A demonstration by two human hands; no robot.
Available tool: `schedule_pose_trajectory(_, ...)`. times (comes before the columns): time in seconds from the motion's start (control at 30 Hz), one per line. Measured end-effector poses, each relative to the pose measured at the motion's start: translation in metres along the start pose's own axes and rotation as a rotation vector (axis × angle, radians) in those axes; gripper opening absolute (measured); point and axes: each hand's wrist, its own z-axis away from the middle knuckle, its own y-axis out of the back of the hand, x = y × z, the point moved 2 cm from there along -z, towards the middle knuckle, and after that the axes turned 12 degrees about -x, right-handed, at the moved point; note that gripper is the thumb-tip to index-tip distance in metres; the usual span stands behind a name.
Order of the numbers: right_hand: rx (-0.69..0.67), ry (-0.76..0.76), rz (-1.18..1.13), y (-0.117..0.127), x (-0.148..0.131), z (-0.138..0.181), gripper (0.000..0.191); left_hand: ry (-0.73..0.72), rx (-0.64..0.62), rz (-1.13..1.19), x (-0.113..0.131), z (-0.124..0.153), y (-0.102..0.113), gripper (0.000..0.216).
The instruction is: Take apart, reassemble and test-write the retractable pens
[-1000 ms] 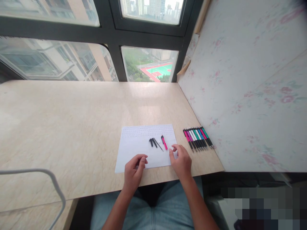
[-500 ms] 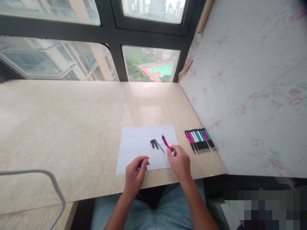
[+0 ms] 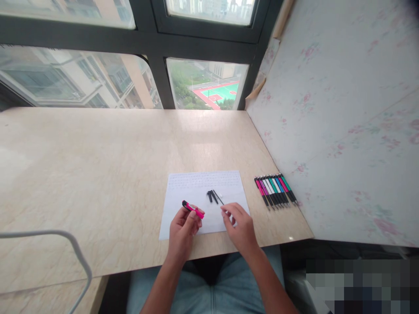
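A wide table [image 3: 98, 165] with pale marbled surface stretches below the dark window frame [image 3: 153, 43], and at the right side it meets a wall [image 3: 347, 109] papered with pink flowers. Near the table's front edge lies a white sheet of paper [image 3: 176, 187], with lines of handwriting on its upper part. The left hand [image 3: 181, 231] grasps a pink pen barrel [image 3: 198, 213] over the sheet, its black end pointing away to the upper left. The right hand [image 3: 241, 224] is bent, with its fingertips at the near end of a thin black refill [image 3: 218, 197]; I cannot tell if they already pinch it. To the right of the sheet, a row of colourful pens [image 3: 275, 191] lies side by side, tips toward the person. Beside the refill, on the paper, are two short black pen parts [image 3: 214, 197] and one tiny pale piece [image 3: 220, 195].
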Motion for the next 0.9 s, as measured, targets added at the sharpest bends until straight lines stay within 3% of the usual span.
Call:
schedule_pose_trajectory(0.07, 0.001, -0.02, 0.143, 0.008, 0.016, -0.013, 0.022, 0.016, 0.011, 0.057, 0.001, -0.001, 0.002, 0.023)
schedule_pose_trajectory(0.2, -0.136, -0.034, 0.342, 0.009, 0.03, -0.036, 0.025, 0.019, -0.013, 0.07, -0.001, 0.001, 0.004, 0.027)
schedule_pose_trajectory(0.37, -0.168, -0.025, 0.412, -0.001, 0.034, -0.044, 0.023, -0.016, 0.012, 0.111, -0.002, 0.004, 0.004, 0.027)
schedule_pose_trajectory(0.57, -0.104, 0.037, 0.323, 0.0, 0.04, -0.04, 0.025, 0.009, 0.006, 0.337, 0.001, 0.004, -0.001, 0.025)
schedule_pose_trajectory(0.73, -0.029, -0.009, 0.054, 0.004, 0.027, -0.026, 0.021, 0.112, -0.056, 0.641, -0.006, 0.005, -0.008, 0.022)
schedule_pose_trajectory(0.9, 0.024, -0.139, -0.201, 0.0, 0.001, -0.006, 0.02, 0.143, -0.079, 0.603, -0.01, 0.004, -0.011, 0.024)
